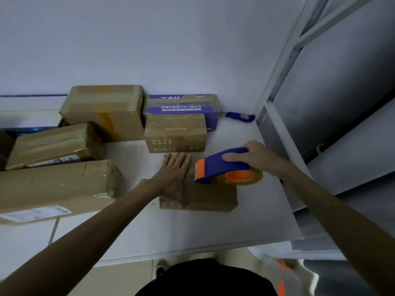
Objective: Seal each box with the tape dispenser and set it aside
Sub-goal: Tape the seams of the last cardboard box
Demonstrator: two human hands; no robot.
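Bare left hand (pixel 173 178), bare right hand (pixel 254 157); black garment (pixel 205 278) below

The flat brown cardboard box (pixel 210 196) looks matt; the blue-and-orange plastic tape dispenser (pixel 222 165) smooth; the white surface (pixel 213 229) matt.

The left hand (pixel 173 178) covers the left part of the small box (pixel 209 197), and the tape dispenser (pixel 222 165) hides its far right corner. The long box (pixel 53 189) runs off the frame's left edge; its label (pixel 35 213) is too small to read. An orange-and-grey object (pixel 284 274) at lower right is blurred.
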